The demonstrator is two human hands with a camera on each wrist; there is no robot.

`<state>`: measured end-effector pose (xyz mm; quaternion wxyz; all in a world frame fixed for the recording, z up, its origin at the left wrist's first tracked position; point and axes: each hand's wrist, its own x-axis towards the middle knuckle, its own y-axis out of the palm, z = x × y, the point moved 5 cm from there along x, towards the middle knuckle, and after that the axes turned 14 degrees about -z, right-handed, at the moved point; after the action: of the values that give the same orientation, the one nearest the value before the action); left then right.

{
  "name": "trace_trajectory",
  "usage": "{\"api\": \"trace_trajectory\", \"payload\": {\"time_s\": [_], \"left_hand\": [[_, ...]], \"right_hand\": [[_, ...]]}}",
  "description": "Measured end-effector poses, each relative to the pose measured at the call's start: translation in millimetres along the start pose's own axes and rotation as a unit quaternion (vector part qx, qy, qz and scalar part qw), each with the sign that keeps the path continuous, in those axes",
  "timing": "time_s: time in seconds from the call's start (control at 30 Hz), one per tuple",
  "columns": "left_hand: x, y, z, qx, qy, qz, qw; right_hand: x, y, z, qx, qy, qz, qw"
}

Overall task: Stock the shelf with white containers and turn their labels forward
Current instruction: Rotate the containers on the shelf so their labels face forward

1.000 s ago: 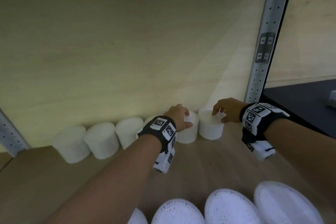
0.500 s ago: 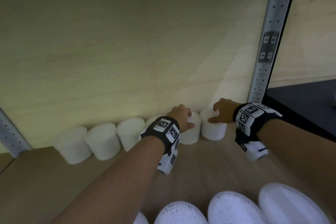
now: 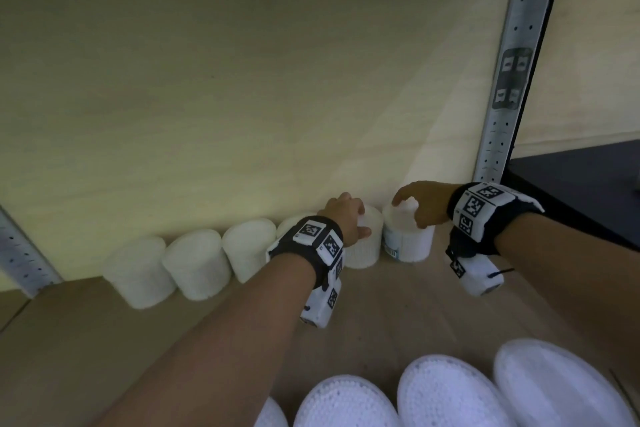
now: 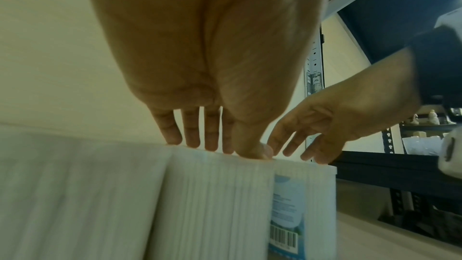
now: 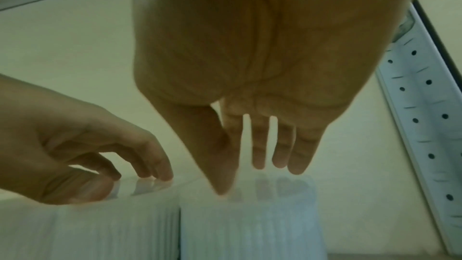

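Note:
A row of white ribbed containers stands along the back of the wooden shelf (image 3: 398, 305). My left hand (image 3: 360, 220) grips the lid rim of the second container from the right (image 3: 363, 250), fingers on the far edge and thumb on the near edge (image 4: 225, 147). My right hand (image 3: 408, 211) is over the rightmost container (image 3: 412, 246). Its fingers (image 5: 280, 157) are straight and just above the lid, and the thumb touches the near rim. That container's blue label with a barcode (image 4: 287, 205) faces front-left, towards its neighbour.
Three more white containers (image 3: 197, 263) continue the back row to the left. Several white lids (image 3: 446, 399) line the shelf's near edge below my arms. A perforated metal upright (image 3: 509, 80) stands just right of the row, with a black surface (image 3: 571, 191) beyond it.
The rightmost container has turned, so its blue label now shows at front-left. My right hand's fingers have lifted and straightened over the lid. The left hand keeps its grip.

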<state>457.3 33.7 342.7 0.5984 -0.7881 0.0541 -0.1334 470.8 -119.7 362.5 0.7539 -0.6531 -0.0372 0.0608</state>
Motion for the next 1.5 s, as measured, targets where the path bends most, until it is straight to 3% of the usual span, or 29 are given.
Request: {"api": "trace_trajectory", "payload": {"time_s": [0.1,0.37,0.8,1.0,1.27,1.5], "left_hand": [[0.4,-0.2,0.2,-0.003,0.000,-0.003,1.000],[-0.4,-0.1,0.3,-0.014,0.002,-0.009,1.000],[0.0,1.2,-1.9,0.005,-0.003,0.005,1.000],[-0.2,4.3,-2.1,0.011,0.003,0.007,1.000],[1.1,2.3,-3.0,0.016,0.009,0.019,1.000],[0.8,2.3,-3.5,0.014,0.008,0.013,1.000]], "right_hand": [[-2.2,-1.6,-1.0,-0.007,0.035,-0.036,0.999],[-3.7,8.4,-4.0,-0.054,0.048,-0.040,0.997],[-5.8,-1.6,4.2,0.001,-0.024,0.050,0.998],[-1.1,-8.8,1.3,-0.009,0.016,-0.050,0.999],[-1.5,4.2,-3.9,-0.035,0.032,-0.032,0.998],[-3.5,0.8,1.3,-0.033,-0.015,0.004,0.999]]}}
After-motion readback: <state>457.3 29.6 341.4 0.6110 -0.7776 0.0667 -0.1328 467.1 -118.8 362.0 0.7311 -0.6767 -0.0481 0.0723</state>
